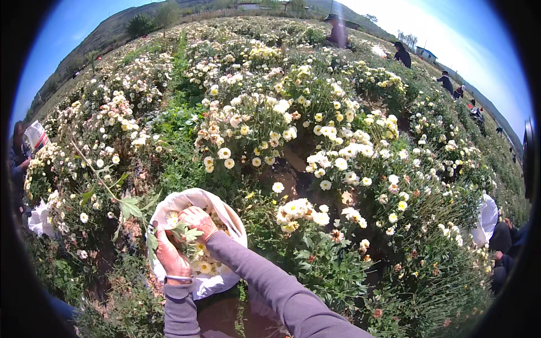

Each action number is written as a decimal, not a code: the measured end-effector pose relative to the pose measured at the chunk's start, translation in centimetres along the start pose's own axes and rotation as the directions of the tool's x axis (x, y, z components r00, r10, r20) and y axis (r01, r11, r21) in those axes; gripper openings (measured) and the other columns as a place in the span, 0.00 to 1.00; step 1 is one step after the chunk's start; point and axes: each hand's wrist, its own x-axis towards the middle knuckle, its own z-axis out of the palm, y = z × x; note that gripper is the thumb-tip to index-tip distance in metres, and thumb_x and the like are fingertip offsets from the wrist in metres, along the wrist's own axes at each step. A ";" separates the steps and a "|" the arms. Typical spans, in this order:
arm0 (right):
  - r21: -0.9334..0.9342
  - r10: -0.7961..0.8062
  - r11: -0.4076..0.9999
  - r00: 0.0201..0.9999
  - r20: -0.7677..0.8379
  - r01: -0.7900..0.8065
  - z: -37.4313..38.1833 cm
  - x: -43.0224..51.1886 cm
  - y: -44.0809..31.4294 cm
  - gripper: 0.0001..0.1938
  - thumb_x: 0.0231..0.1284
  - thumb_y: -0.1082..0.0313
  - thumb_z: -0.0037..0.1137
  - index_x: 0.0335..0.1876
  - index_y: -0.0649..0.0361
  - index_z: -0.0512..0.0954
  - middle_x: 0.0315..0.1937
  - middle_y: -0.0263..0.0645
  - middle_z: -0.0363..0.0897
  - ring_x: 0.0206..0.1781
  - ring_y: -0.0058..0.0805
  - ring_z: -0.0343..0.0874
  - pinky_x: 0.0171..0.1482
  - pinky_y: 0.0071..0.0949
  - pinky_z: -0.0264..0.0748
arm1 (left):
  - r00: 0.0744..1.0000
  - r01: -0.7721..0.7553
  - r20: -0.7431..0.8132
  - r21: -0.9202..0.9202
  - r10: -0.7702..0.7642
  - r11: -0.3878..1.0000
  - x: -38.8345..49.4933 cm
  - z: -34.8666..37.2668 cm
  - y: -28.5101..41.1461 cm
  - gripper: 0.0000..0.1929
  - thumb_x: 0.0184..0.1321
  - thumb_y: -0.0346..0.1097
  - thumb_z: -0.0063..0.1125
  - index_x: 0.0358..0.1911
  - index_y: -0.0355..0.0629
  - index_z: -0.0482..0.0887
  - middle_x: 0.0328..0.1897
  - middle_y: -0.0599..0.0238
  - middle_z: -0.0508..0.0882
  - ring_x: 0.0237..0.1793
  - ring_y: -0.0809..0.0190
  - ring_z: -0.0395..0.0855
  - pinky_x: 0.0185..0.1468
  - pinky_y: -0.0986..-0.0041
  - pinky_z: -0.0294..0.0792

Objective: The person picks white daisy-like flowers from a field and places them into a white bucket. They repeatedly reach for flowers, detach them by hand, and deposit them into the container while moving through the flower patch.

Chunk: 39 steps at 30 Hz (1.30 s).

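Observation:
A white cloth bag [236,219] hangs open in front of me, with picked chrysanthemum heads [205,267] inside. My left hand [172,257] is over the bag's left side, closed around a leafy chrysanthemum stem [186,232]. The stem's long bare end [95,171] sticks out to the upper left, with broad green leaves [130,207] along it. My right hand [198,220] is over the bag's mouth, fingers curled close to a white flower head [172,220]. Its fingertips are hidden, so whether they grip the flower cannot be told.
Flowering chrysanthemum bushes [296,211] crowd close beyond the bag and to its right. A person [19,156] with a white sack [36,134] is at the left edge; another person's knees [501,238] and white bag [486,219] are at the right. More people [338,31] stand farther off among the rows.

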 end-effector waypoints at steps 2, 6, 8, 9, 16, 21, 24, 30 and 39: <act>0.089 -0.118 0.987 0.974 -0.191 0.137 0.5 0.2 0.6 0.16 0.36 0.66 0.55 0.37 0.55 0.70 0.37 0.36 0.71 0.43 0.34 0.71 0.45 0.31 0.67 | 0.997 0.056 -0.058 -0.036 -0.058 0.998 -0.7 0.6 -0.2 0.12 0.60 0.47 0.49 0.29 0.47 0.75 0.26 0.73 0.76 0.25 0.72 0.73 0.27 0.81 0.66; -0.037 -0.121 0.991 0.986 0.112 0.126 0.9 -0.3 1.5 0.14 0.40 0.67 0.52 0.37 0.49 0.70 0.36 0.31 0.70 0.42 0.29 0.72 0.36 0.31 0.69 | 0.977 0.047 -0.205 -0.040 -0.054 0.998 -2.7 3.4 1.7 0.14 0.59 0.49 0.49 0.33 0.45 0.74 0.29 0.72 0.76 0.30 0.71 0.74 0.33 0.79 0.68; -0.015 0.137 0.991 0.976 0.169 -0.136 0.8 -1.1 2.1 0.12 0.42 0.70 0.53 0.36 0.52 0.69 0.36 0.37 0.69 0.39 0.35 0.73 0.38 0.34 0.70 | 0.898 0.016 -0.438 0.135 0.045 0.991 -4.2 4.5 3.8 0.16 0.60 0.49 0.47 0.21 0.47 0.69 0.16 0.74 0.69 0.15 0.74 0.64 0.19 0.83 0.54; 0.048 0.377 0.913 0.882 0.283 -0.405 0.7 -1.5 2.5 0.16 0.39 0.72 0.56 0.38 0.53 0.69 0.37 0.39 0.68 0.41 0.38 0.72 0.40 0.35 0.70 | 0.882 -0.300 -0.325 0.173 0.342 0.938 -5.3 4.8 5.3 0.18 0.63 0.48 0.43 0.18 0.48 0.66 0.14 0.75 0.65 0.15 0.73 0.59 0.22 0.82 0.54; 0.627 0.329 0.671 0.917 0.225 -0.395 1.4 0.0 1.6 0.08 0.38 0.76 0.41 0.27 0.57 0.71 0.22 0.43 0.71 0.29 0.47 0.71 0.33 0.32 0.68 | 0.896 -0.272 -0.317 0.161 0.311 0.949 -2.6 1.7 7.0 0.09 0.55 0.37 0.57 0.30 0.41 0.75 0.27 0.71 0.75 0.27 0.71 0.72 0.33 0.80 0.66; 0.394 0.093 0.894 0.948 0.303 -0.214 -2.6 2.0 -1.2 0.16 0.37 0.76 0.50 0.38 0.55 0.74 0.27 0.46 0.74 0.34 0.46 0.74 0.34 0.39 0.70 | 1.000 0.023 -0.026 0.344 -0.015 0.939 -1.7 0.7 1.5 0.19 0.50 0.28 0.60 0.47 0.35 0.72 0.37 0.69 0.77 0.36 0.70 0.75 0.42 0.80 0.69; 0.268 -0.035 0.963 0.970 0.241 -0.032 -4.3 2.2 -1.7 0.14 0.38 0.75 0.50 0.36 0.58 0.74 0.26 0.45 0.73 0.32 0.44 0.75 0.32 0.37 0.70 | 0.999 0.022 0.016 0.412 -0.031 0.911 -1.2 0.4 0.3 0.13 0.53 0.34 0.59 0.40 0.37 0.77 0.35 0.69 0.79 0.36 0.70 0.75 0.40 0.79 0.70; 0.201 -0.013 0.979 0.965 0.262 -0.042 -2.5 1.0 -1.1 0.09 0.43 0.67 0.51 0.33 0.56 0.73 0.25 0.39 0.75 0.29 0.37 0.76 0.28 0.32 0.71 | 0.997 0.041 -0.070 0.360 -0.016 0.932 -2.0 0.0 -0.8 0.11 0.54 0.35 0.58 0.39 0.41 0.77 0.38 0.69 0.78 0.38 0.70 0.74 0.45 0.78 0.67; 0.006 0.300 0.928 0.760 0.576 -0.371 -1.9 -2.0 3.8 0.06 0.50 0.63 0.51 0.33 0.54 0.73 0.35 0.42 0.72 0.37 0.41 0.74 0.36 0.36 0.71 | 0.877 -0.430 -0.082 0.309 0.474 0.848 -3.5 3.8 4.4 0.11 0.58 0.41 0.53 0.34 0.40 0.76 0.32 0.69 0.77 0.33 0.71 0.73 0.41 0.78 0.65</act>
